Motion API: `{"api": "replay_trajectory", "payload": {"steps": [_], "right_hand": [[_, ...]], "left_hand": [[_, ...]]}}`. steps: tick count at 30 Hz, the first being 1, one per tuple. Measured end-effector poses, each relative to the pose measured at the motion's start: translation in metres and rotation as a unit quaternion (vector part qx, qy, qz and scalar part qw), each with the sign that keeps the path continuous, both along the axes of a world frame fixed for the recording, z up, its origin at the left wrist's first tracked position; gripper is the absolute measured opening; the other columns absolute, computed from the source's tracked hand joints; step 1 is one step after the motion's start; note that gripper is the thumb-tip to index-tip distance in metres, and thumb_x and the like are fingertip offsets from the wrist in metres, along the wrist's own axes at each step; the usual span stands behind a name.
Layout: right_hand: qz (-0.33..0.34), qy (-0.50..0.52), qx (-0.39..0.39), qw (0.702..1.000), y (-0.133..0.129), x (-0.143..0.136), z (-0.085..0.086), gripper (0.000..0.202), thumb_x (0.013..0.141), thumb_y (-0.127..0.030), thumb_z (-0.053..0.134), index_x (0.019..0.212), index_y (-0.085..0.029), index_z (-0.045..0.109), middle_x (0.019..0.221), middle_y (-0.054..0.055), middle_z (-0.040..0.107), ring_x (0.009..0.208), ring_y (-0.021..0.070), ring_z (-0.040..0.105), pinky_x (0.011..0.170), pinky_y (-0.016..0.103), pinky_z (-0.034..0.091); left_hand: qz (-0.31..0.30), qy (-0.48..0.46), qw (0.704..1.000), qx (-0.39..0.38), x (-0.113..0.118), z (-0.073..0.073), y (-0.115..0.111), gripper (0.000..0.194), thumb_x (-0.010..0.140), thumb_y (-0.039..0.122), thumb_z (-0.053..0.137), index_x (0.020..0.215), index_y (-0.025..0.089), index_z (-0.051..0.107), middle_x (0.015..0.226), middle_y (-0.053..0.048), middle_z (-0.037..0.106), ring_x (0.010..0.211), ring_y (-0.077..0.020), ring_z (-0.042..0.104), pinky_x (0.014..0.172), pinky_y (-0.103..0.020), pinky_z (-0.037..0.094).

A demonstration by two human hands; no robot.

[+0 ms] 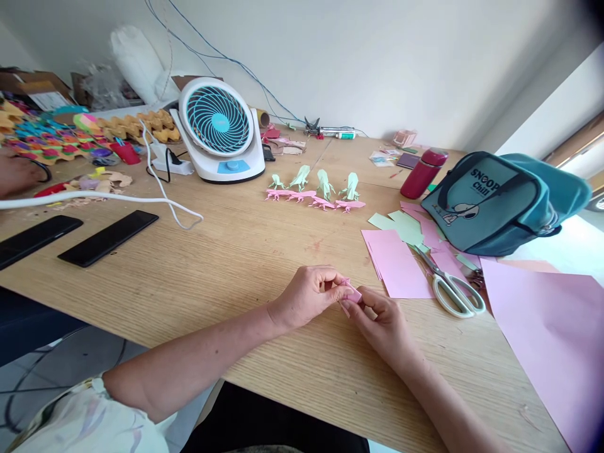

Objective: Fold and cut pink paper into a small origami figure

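Between both hands is a small folded piece of pink paper (353, 293), held just above the table near its front edge. My left hand (311, 292) pinches its left end between thumb and fingers. From the other side, the fingertips of my right hand (380, 321) close on its lower right part. The exact folds are partly covered by the fingers. Further back stand several green folded-paper figures (325, 184), with a row of pink folded-paper figures (322, 202) in front of them.
Pink paper sheets (406, 267) and white-handled scissors (455, 292) lie to the right, before a teal bag (491, 201) and a red bottle (423, 174). A fan (219, 126), two black phones (111, 238) and a white cable (174, 204) occupy the left. Another person's hand (16, 173) shows at far left.
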State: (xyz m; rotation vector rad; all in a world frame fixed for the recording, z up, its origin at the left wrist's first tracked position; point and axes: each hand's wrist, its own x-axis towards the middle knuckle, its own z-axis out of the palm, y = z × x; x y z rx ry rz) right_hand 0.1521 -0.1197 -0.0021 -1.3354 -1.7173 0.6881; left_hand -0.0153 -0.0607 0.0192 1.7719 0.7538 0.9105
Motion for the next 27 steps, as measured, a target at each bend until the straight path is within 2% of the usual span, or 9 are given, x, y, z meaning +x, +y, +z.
{"api": "replay_trajectory", "payload": {"steps": [2, 5, 8, 14, 17, 23, 27], "right_hand": [[0.002, 0.022, -0.039, 0.999, 0.0005, -0.0003, -0.0024, 0.035, 0.091, -0.037, 0.058, 0.062, -0.019, 0.050, 0.058, -0.004, 0.040, 0.055, 0.0109, 0.038, 0.051, 0.024, 0.032], [0.025, 0.042, -0.101, 0.994, 0.0012, 0.0000, -0.0052, 0.035, 0.092, -0.042, 0.056, 0.066, -0.018, 0.054, 0.061, -0.003, 0.046, 0.058, 0.0117, 0.041, 0.053, 0.024, 0.034], [0.041, 0.044, -0.130, 0.990, 0.0020, 0.0010, -0.0058, 0.038, 0.092, -0.046, 0.054, 0.067, -0.017, 0.055, 0.062, -0.002, 0.049, 0.059, 0.0125, 0.045, 0.055, 0.024, 0.036], [0.046, 0.018, -0.137, 0.989, 0.0033, 0.0029, -0.0052, 0.040, 0.093, -0.048, 0.051, 0.068, -0.017, 0.058, 0.060, -0.002, 0.048, 0.056, 0.0121, 0.044, 0.052, 0.024, 0.034], [0.042, 0.020, -0.135, 0.990, 0.0024, 0.0022, -0.0034, 0.036, 0.092, -0.044, 0.053, 0.070, -0.016, 0.060, 0.060, -0.002, 0.048, 0.055, 0.0117, 0.043, 0.051, 0.023, 0.032], [0.051, -0.008, -0.136, 0.989, 0.0001, 0.0004, 0.0011, 0.033, 0.094, -0.038, 0.050, 0.070, -0.017, 0.059, 0.060, -0.002, 0.053, 0.054, 0.0117, 0.045, 0.050, 0.024, 0.034], [0.031, -0.033, -0.100, 0.994, -0.0005, -0.0002, -0.0011, 0.034, 0.094, -0.037, 0.050, 0.067, -0.017, 0.056, 0.058, -0.001, 0.054, 0.052, 0.0122, 0.047, 0.049, 0.024, 0.034]], "left_hand": [[-0.005, -0.011, 0.999, -0.030, 0.0008, -0.0014, -0.0001, 0.017, 0.089, 0.025, 0.065, 0.079, 0.013, 0.071, 0.079, -0.005, 0.073, 0.073, -0.0140, 0.069, 0.066, -0.023, 0.054], [0.021, 0.012, 1.000, 0.001, 0.0010, -0.0017, 0.0000, 0.016, 0.085, 0.025, 0.069, 0.074, 0.013, 0.070, 0.075, -0.004, 0.071, 0.070, -0.0132, 0.067, 0.062, -0.021, 0.053], [0.028, 0.021, 0.999, 0.016, 0.0008, -0.0008, 0.0005, 0.020, 0.082, 0.026, 0.073, 0.068, 0.013, 0.068, 0.071, -0.003, 0.068, 0.064, -0.0115, 0.064, 0.057, -0.020, 0.050], [0.010, 0.002, 0.998, -0.060, 0.0026, -0.0021, 0.0029, 0.018, 0.083, 0.025, 0.070, 0.071, 0.012, 0.067, 0.069, -0.002, 0.069, 0.062, -0.0120, 0.065, 0.057, -0.021, 0.050], [0.027, 0.017, 0.998, -0.052, 0.0033, -0.0035, 0.0043, 0.017, 0.083, 0.022, 0.068, 0.070, 0.012, 0.067, 0.067, -0.002, 0.069, 0.062, -0.0117, 0.063, 0.059, -0.021, 0.049], [0.060, 0.035, 0.997, 0.013, 0.0019, -0.0041, 0.0052, 0.019, 0.085, 0.024, 0.066, 0.070, 0.012, 0.067, 0.068, -0.001, 0.068, 0.063, -0.0112, 0.059, 0.059, -0.022, 0.047], [0.032, 0.020, 0.999, -0.027, 0.0009, -0.0073, 0.0084, 0.020, 0.085, 0.028, 0.067, 0.073, 0.013, 0.071, 0.072, -0.002, 0.071, 0.067, -0.0123, 0.063, 0.065, -0.023, 0.051]]}}
